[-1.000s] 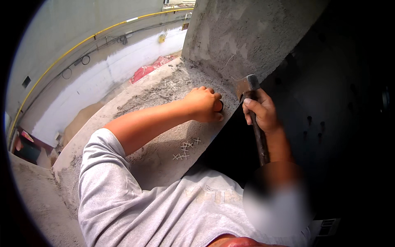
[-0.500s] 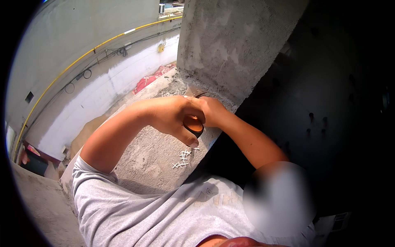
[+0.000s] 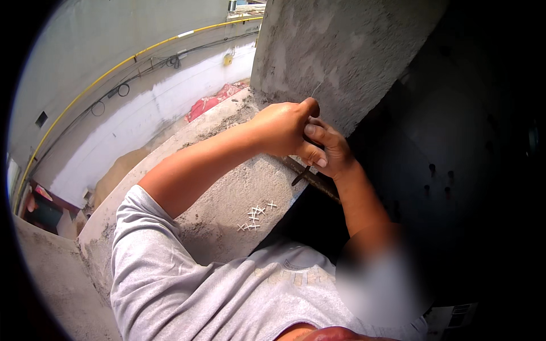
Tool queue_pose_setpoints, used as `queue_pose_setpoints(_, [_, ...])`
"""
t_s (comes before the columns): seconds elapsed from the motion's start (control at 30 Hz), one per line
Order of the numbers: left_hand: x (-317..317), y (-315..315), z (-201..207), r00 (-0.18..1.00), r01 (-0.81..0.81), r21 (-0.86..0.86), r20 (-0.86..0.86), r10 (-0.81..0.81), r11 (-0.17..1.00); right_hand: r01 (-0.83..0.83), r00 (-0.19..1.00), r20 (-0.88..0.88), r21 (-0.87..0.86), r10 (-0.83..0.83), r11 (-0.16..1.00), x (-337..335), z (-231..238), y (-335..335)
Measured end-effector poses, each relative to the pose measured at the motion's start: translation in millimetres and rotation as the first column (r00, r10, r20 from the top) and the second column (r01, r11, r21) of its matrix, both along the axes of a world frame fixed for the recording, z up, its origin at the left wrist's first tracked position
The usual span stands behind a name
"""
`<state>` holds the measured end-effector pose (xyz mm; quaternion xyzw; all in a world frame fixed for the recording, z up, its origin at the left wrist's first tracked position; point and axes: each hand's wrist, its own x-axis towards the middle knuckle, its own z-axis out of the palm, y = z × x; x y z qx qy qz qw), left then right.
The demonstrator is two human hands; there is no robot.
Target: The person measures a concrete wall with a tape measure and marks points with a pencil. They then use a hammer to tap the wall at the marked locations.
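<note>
Rough grey cement column taken as landmark. Both hands meet at its foot, against its lower corner. Left hand, fingers curled shut, thumb up against the column face; what it pinches is hidden. Right hand sits just right of the left, touching it, fingers folded over the left hand's knuckles and closed around a long dark wooden-handled tool.

Tool's long axis runs slantwise: the visible shaft goes from under the hands down and right, away from the column. Its head is hidden by the hands. A short dark tip pokes out below the fingers, pointing down-left.

Below the column, the grey concrete ledge. Small white plastic cross-shaped tile spacers lie scattered on it, well below the hands.
</note>
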<state>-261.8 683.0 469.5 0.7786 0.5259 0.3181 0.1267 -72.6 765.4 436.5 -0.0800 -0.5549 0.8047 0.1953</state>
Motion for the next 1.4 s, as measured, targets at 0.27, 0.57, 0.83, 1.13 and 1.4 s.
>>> queue_pose_setpoints(0.27, [-56, 50, -24, 0.822, 0.277, -0.149, 0.549, -0.153, 0.949, 0.480, 0.837, 0.185, 0.203, -0.515, 0.853, 47, 21, 9])
queue_pose_setpoints(0.57, [-68, 125, -48, -0.003, 0.209, -0.041, 0.999, 0.042, 0.977, 0.159, 0.514, 0.110, 0.962, -0.851, 0.220, 106, 42, 59])
queue_pose_setpoints(0.83, [-36, 161, -62, -0.209, 0.129, -0.063, 0.974, 0.089, 0.990, 0.080, 0.415, 0.227, 0.955, -0.881, 0.284, 108, 53, 84])
queue_pose_setpoints(1.13, [-21, 174, -62, -0.184, -0.042, -0.089, 0.980, 0.080, 0.995, 0.020, 0.398, 0.330, 0.930, -0.856, 0.368, 102, 59, 91])
queue_pose_setpoints(1.4, [-17, 175, -64, -0.154, -0.056, -0.075, 0.986, 0.066, 0.996, -0.016, 0.394, 0.383, 0.912, -0.836, 0.410, 103, 72, 85])
